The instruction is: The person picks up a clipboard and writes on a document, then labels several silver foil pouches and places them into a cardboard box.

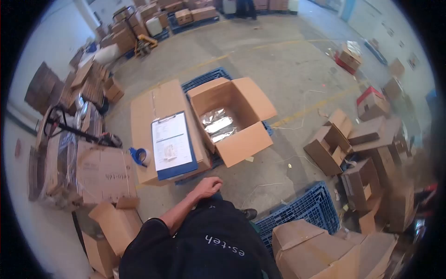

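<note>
Left hand (pixel 207 187) loosely curled, empty, hanging just below blue clipboard with white paper sheet (pixel 173 145) atop closed brown cardboard carton (pixel 158 104). Right hand not visible. Risk: clipboard overhanging carton edge, liable to slide if bumped.

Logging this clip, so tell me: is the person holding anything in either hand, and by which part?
Nothing is held. The one visible hand hangs bare and loosely curled below the closed brown cardboard box bearing the blue clipboard. The other hand is out of view.
</note>
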Motion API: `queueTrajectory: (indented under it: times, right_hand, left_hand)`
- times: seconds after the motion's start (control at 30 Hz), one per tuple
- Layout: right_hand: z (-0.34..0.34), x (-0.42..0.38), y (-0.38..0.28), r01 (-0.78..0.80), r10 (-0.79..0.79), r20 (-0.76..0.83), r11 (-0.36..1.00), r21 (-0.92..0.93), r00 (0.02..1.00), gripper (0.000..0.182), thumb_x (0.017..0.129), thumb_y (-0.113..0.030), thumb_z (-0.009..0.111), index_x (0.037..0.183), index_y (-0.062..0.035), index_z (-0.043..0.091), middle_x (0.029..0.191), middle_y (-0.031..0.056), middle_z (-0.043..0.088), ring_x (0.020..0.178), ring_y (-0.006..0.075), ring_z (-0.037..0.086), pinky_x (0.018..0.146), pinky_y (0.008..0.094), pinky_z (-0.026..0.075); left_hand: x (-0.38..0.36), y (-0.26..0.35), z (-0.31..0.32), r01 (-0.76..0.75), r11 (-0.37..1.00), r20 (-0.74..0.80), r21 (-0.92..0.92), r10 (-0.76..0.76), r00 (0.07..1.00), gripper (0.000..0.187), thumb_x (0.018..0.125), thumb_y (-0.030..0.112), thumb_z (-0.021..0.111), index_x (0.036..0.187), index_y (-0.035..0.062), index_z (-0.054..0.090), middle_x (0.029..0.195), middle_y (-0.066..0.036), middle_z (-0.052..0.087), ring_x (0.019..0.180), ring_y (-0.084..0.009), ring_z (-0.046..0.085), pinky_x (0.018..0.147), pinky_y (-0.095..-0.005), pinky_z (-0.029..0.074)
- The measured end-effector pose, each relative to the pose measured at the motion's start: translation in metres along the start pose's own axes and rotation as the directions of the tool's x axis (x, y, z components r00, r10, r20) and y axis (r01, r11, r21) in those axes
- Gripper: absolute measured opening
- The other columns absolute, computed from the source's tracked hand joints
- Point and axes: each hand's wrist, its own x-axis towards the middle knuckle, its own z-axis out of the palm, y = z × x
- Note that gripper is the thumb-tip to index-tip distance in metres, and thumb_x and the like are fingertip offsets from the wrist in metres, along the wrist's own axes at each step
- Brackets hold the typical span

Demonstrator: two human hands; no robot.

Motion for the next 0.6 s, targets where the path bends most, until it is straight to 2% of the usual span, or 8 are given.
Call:
queueTrajectory:
  times: [0.1, 0.2, 0.23, 0.27, 0.37, 0.4, 0.47, 0.6]
  right_hand:
    - [0.019, -0.076, -0.103, -0.148, 0.022, 0.324, 0.917, 0.371, 0.946, 0.032, 0.088, -0.010, 0.054, 0.118, 0.0009, 0.052, 0.109, 0.0149, 0.056, 0.095, 0.0221, 0.054, 0.083, 0.0331, 0.045]
    - [0.037, -0.173, -0.233, -0.466, -0.181, 0.830, 0.755, 0.461, 0.529, 0.030, 0.089, -0.010, 0.054, 0.117, 0.0003, 0.052, 0.106, 0.0131, 0.056, 0.091, 0.0195, 0.055, 0.080, 0.0310, 0.047]
    - [0.030, -0.203, -0.278, -0.475, -0.312, 0.871, 0.742, 0.473, 0.379, 0.030, 0.089, -0.010, 0.054, 0.117, 0.0001, 0.053, 0.105, 0.0125, 0.056, 0.090, 0.0186, 0.056, 0.078, 0.0303, 0.047]
    - [0.052, -0.249, -0.292, -0.114, -0.639, 0.669, 0.686, 0.719, 0.379, 0.024, 0.090, -0.010, 0.055, 0.112, -0.0010, 0.057, 0.096, 0.0109, 0.060, 0.080, 0.0177, 0.059, 0.072, 0.0302, 0.049]
    - [-0.003, -0.299, -0.395, -0.208, -0.772, 0.635, 0.624, 0.753, -0.015, 0.027, 0.087, -0.011, 0.059, 0.112, -0.0010, 0.060, 0.091, 0.0187, 0.067, 0.081, 0.0253, 0.066, 0.073, 0.0341, 0.051]
    - [-0.005, -0.303, -0.411, -0.202, -0.776, 0.631, 0.620, 0.758, -0.016, 0.027, 0.087, -0.011, 0.059, 0.112, -0.0010, 0.060, 0.091, 0.0187, 0.067, 0.081, 0.0253, 0.066, 0.073, 0.0341, 0.051]
    - [-0.005, -0.312, -0.436, -0.264, -0.829, 0.520, 0.558, 0.786, -0.204, 0.028, 0.088, -0.010, 0.060, 0.114, -0.0013, 0.061, 0.094, 0.0157, 0.069, 0.081, 0.0226, 0.068, 0.072, 0.0314, 0.052]
    - [0.006, -0.329, -0.438, -0.067, -0.778, 0.602, 0.620, 0.782, -0.179, 0.024, 0.088, -0.012, 0.060, 0.109, -0.0014, 0.065, 0.095, 0.0170, 0.069, 0.083, 0.0251, 0.068, 0.074, 0.0321, 0.053]
  left_hand:
    - [0.005, 0.029, 0.007, -0.101, 0.988, 0.095, -0.120, 0.113, 0.989, 0.031, 0.089, 0.026, 0.056, 0.106, 0.0014, 0.064, 0.101, -0.017, 0.066, 0.096, -0.0305, 0.063, 0.085, -0.0378, 0.049]
    - [0.019, 0.058, 0.007, -0.275, 0.935, 0.216, -0.224, 0.323, 0.921, 0.037, 0.093, 0.032, 0.054, 0.107, -0.0002, 0.063, 0.103, -0.019, 0.065, 0.097, -0.0301, 0.062, 0.085, -0.0382, 0.048]
    - [0.024, 0.066, 0.004, -0.315, 0.913, 0.258, -0.260, 0.380, 0.888, 0.040, 0.094, 0.035, 0.051, 0.107, -0.0006, 0.062, 0.103, -0.020, 0.065, 0.097, -0.0301, 0.062, 0.084, -0.0383, 0.048]
    - [0.031, 0.068, -0.002, -0.318, 0.910, 0.253, -0.265, 0.384, 0.888, 0.040, 0.094, 0.035, 0.051, 0.107, -0.0006, 0.062, 0.103, -0.020, 0.065, 0.097, -0.0301, 0.062, 0.084, -0.0383, 0.048]
    - [0.039, 0.061, -0.034, -0.175, 0.948, 0.526, -0.265, 0.295, 0.797, 0.047, 0.098, 0.041, 0.044, 0.110, -0.0008, 0.062, 0.105, -0.018, 0.065, 0.097, -0.0287, 0.061, 0.084, -0.0383, 0.047]
    - [0.035, 0.054, -0.051, -0.095, 0.925, 0.428, -0.367, 0.259, 0.866, 0.049, 0.098, 0.041, 0.042, 0.109, -0.0013, 0.062, 0.103, -0.017, 0.065, 0.096, -0.0280, 0.061, 0.083, -0.0381, 0.047]
    - [0.035, 0.034, -0.085, 0.024, 0.895, 0.252, -0.445, 0.100, 0.963, 0.049, 0.099, 0.040, 0.039, 0.107, -0.0011, 0.064, 0.101, -0.014, 0.067, 0.096, -0.0254, 0.061, 0.084, -0.0367, 0.047]
    - [0.052, -0.089, -0.161, -0.050, 0.845, -0.220, -0.533, -0.082, 0.972, 0.042, 0.096, 0.033, 0.045, 0.088, -0.0023, 0.066, 0.069, -0.010, 0.066, 0.064, -0.0168, 0.063, 0.063, -0.0311, 0.051]
